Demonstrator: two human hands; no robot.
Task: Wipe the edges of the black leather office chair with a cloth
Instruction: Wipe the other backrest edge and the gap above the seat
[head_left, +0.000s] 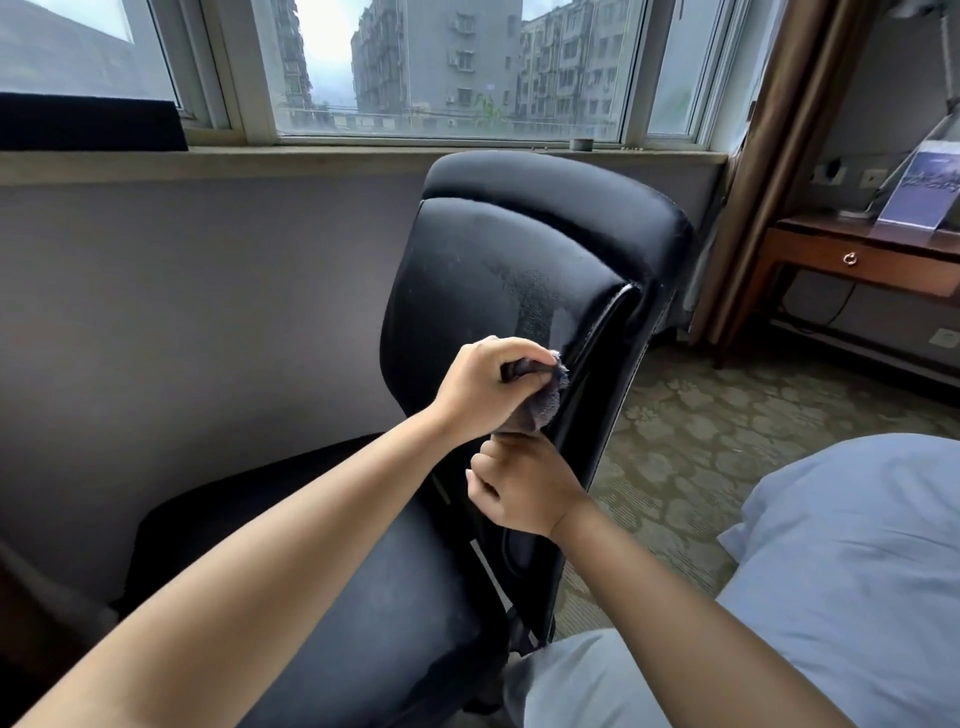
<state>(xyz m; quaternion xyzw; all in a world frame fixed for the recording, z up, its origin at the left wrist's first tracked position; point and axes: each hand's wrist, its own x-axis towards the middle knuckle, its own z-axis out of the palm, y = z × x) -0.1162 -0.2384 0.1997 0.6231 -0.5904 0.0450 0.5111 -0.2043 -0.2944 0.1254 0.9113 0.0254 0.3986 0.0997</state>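
The black leather office chair (519, 270) stands in front of me, its backrest turned so its right side edge faces me. My left hand (483, 387) grips a bunched grey-purple cloth (545, 402) and presses it against that side edge about halfway up the backrest. Just below it, my right hand (519, 491) has its fingers curled round the same edge of the backrest. The chair's seat is dark and partly hidden under my left forearm.
A window with a sill (363, 156) runs behind the chair. A wooden desk with a drawer (857, 254) and a brown curtain (769, 156) stand at the right. A light blue pillow or bedding (857, 545) lies at the lower right on patterned carpet (701, 415).
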